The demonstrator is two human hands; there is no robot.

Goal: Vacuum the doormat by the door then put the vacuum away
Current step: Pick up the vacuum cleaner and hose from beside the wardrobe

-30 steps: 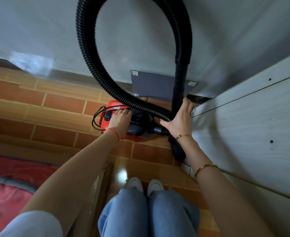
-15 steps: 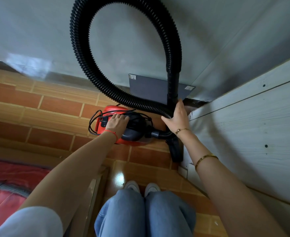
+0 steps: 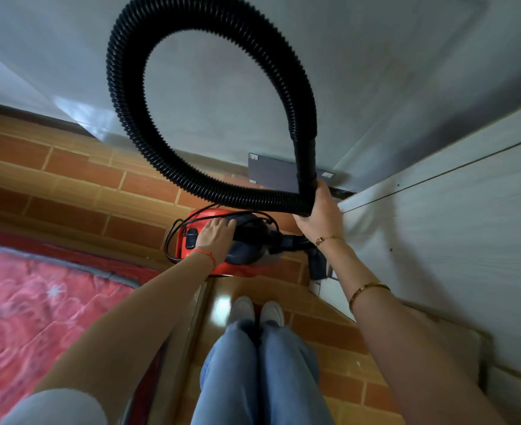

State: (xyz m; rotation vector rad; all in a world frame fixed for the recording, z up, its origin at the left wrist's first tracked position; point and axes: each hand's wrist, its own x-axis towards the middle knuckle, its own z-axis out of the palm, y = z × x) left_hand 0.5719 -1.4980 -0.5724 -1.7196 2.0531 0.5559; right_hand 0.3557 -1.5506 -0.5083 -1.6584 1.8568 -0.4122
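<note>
A small red and black vacuum cleaner (image 3: 204, 217) sits on the brick-pattern floor near the wall corner, its black cord looped around it. My left hand (image 3: 214, 237) rests on top of the body, fingers curled over the dark handle. A ribbed black hose (image 3: 121, 96) rises from the vacuum's front in a big loop against the wall. My right hand (image 3: 322, 214) grips the stiff end of the hose where it comes back down, close to the right wall. The dark nozzle (image 3: 317, 265) stands on the floor below my right wrist.
A grey flat panel (image 3: 271, 174) leans on the far wall behind the hose. A pale wood-grain wall (image 3: 452, 228) closes the right side. A red patterned mattress (image 3: 38, 317) with a wooden frame edge lies at the left. My feet (image 3: 256, 311) stand just behind the vacuum.
The view has pulled back and shifted, so more of the red mattress shows. The hose loop has swung slightly left and both hands keep their hold.
</note>
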